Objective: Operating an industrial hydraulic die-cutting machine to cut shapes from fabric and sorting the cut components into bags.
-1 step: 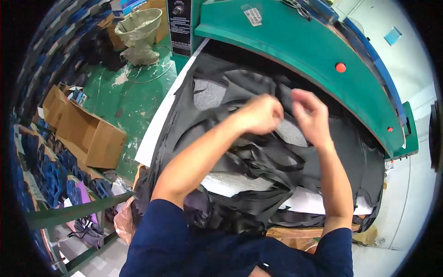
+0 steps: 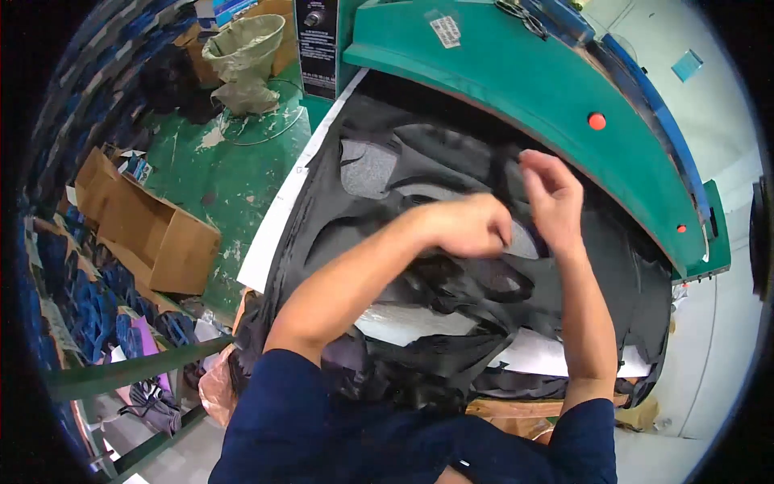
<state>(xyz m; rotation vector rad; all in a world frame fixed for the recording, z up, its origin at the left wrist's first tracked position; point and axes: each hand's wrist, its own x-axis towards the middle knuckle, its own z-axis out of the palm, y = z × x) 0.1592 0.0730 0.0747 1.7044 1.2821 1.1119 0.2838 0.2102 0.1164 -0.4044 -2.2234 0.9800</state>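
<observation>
Over a worktop covered in black sheet material [image 2: 597, 242], both of my hands are raised near the middle. My left hand [image 2: 474, 226] is closed, fingers curled in and slightly smeared by motion; anything in it is hidden. To its right, my right hand [image 2: 555, 198] has its fingers bent toward the thumb as in a pinch, with dark material behind the fingertips. Whether it grips that material I cannot make out. Beneath the hands lie loose black offcuts [image 2: 451, 282] with curved cut-out edges. A grey speckled patch [image 2: 368, 169] shows through an opening at the left.
A green machine beam [image 2: 500, 60] with red buttons [image 2: 596, 121] spans the far side of the worktop. White sheet edging [image 2: 278, 210] runs along the left. On the green floor stand an open cardboard box [image 2: 181, 250] and a bag-lined bin [image 2: 246, 52]. Scissors [image 2: 524, 20] rest on the beam.
My left hand has moved a little nearer and to the right. My right hand has shifted slightly right, its fingertips closer to the thumb. The loose black material under them has shifted.
</observation>
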